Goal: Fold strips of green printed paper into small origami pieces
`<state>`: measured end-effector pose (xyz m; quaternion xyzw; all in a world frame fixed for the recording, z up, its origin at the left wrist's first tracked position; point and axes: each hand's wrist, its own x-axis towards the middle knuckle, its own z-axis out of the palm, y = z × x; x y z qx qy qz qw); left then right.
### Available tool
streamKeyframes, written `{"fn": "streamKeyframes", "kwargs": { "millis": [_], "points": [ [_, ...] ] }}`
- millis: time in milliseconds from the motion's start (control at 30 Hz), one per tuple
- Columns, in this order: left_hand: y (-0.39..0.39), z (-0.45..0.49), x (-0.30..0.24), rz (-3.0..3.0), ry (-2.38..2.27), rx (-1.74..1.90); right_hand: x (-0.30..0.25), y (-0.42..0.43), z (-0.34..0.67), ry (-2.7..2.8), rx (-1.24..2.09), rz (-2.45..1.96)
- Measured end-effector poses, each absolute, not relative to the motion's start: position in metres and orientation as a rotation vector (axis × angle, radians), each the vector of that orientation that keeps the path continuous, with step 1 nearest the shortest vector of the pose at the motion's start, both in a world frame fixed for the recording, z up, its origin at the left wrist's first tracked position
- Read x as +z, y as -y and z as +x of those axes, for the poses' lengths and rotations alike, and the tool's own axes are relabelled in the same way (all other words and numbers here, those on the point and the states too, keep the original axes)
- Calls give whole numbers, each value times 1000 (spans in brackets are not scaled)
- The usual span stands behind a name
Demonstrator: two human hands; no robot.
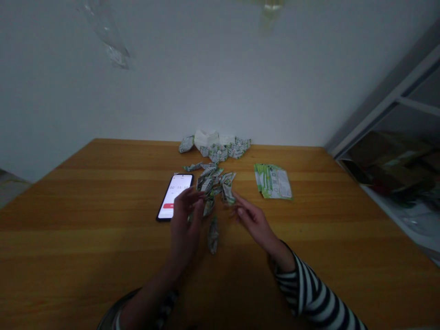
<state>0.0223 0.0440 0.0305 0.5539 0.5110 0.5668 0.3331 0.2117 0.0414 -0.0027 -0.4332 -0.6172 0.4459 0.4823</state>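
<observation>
Two bare hands over a loose cluster of folded green-and-white wrappers mid-tabletop

The left hand is half-curled at the cluster's near side, beside one phone; whether it grips anything is hidden. The right hand is open, fingers just short of the cluster. The cluster counts roughly a dozen. One lone wrapper lies nearer the near edge, a heap of wrappers with white tissue sits at the far edge, and a few flat packets lie to the right.

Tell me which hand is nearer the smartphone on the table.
Left. The left hand overlaps the lower right edge of the smartphone, while the right hand is farther off to the phone's right, on the far side of the folded green-and-white wrappers.
</observation>
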Motion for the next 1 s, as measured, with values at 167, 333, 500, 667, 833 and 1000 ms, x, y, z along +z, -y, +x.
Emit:
{"fn": "streamKeyframes", "kwargs": {
  "millis": [167, 333, 500, 667, 833, 1000],
  "points": [
    [-43, 21, 30, 1396, -1325, 1654, 1, -51, 233, 1737, 580, -1168],
    [-42, 20, 36, 1619, -1404, 1498, -9, -68, 274, 1644, 21, -1589],
    [-49, 6, 33, 2427, -931, 680, -28, -82, 315, 1770, -108, -1991],
    [-52, 3, -5, 2693, -746, 233, -40, -84, 331, 1978, -25, -2044],
    [-54, 16, -21, 2868, -946, 342, -33, -80, 327, 2043, -94, -2037],
    [-54, 19, -4, 2911, -1096, 446, -28, -78, 320, 1995, -26, -2010]
  ]
}}
